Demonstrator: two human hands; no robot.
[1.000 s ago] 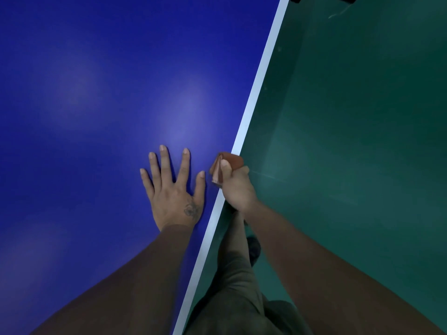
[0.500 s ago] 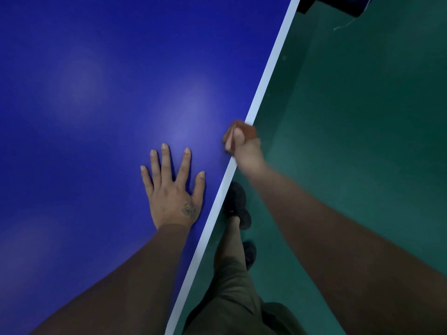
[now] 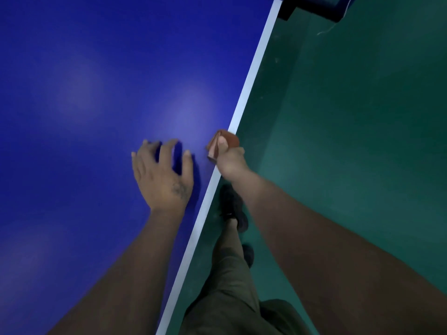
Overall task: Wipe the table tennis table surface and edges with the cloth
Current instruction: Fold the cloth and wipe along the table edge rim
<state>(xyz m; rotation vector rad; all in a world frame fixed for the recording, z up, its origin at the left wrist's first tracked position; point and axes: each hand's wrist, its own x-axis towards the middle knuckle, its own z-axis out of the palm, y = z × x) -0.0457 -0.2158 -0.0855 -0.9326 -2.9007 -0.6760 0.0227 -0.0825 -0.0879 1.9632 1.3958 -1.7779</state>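
1. nearest me, the person's leg and dark shoe [image 3: 233,209] stand on the green floor [image 3: 350,153] just beside the table's right edge.
2. the left hand [image 3: 164,175], flat on the blue table [image 3: 96,93] a moment ago, has lifted and blurs, fingers apart, gripping nothing.
3. the right hand [image 3: 229,158] clamps the brown cloth [image 3: 226,140] over the white edge [image 3: 249,90], farther along than a second ago; the edge wipe is advancing towards the far corner.
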